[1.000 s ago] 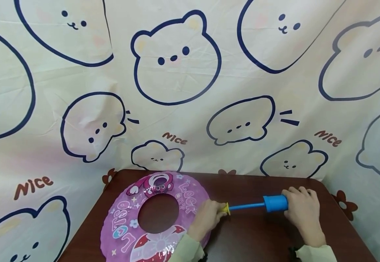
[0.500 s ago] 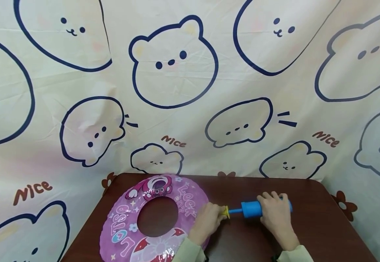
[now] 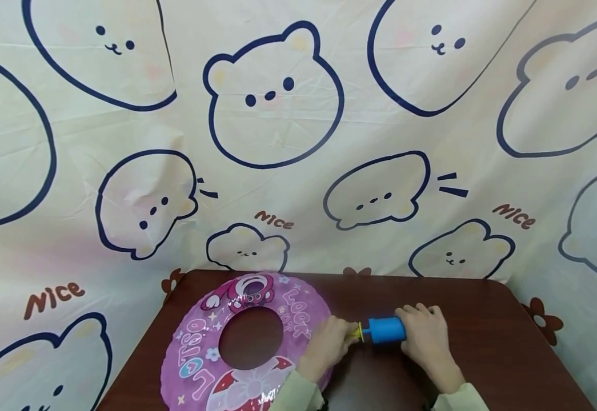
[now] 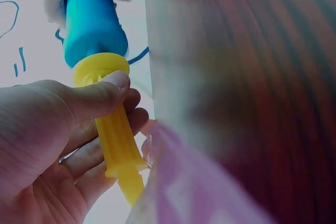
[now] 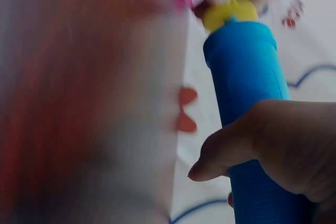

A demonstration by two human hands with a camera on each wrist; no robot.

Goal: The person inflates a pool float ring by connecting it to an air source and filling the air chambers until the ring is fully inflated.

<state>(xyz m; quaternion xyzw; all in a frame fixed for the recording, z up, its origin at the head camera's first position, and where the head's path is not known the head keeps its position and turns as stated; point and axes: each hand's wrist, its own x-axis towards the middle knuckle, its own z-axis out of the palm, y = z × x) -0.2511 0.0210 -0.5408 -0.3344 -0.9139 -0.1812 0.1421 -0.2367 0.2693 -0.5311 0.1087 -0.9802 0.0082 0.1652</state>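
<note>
A blue hand pump [image 3: 387,330] with a yellow nozzle [image 4: 116,135] lies crosswise between the two hands. The left hand [image 3: 327,344] pinches the nozzle just below its round flange, thumb on top, as the left wrist view shows. Around the ribbed blue barrel [image 5: 247,77] the right hand [image 3: 425,341] is wrapped. Only a short bit of blue rod shows between flange and barrel. A pink inflated swim ring [image 3: 195,342], printed with a bear and letters, lies left of the pump; the nozzle's tip points toward it, and the left forearm overlaps its right side.
Everything rests on a dark brown table [image 3: 499,325] with rounded far corners. Behind and at both sides hangs a pale cloth [image 3: 298,194] printed with bear outlines and the word "Nice".
The right hand has moved left with the pump barrel, and the long blue rod seen earlier has slid almost wholly into it. The left hand stays by the swim ring, gripping the nozzle.
</note>
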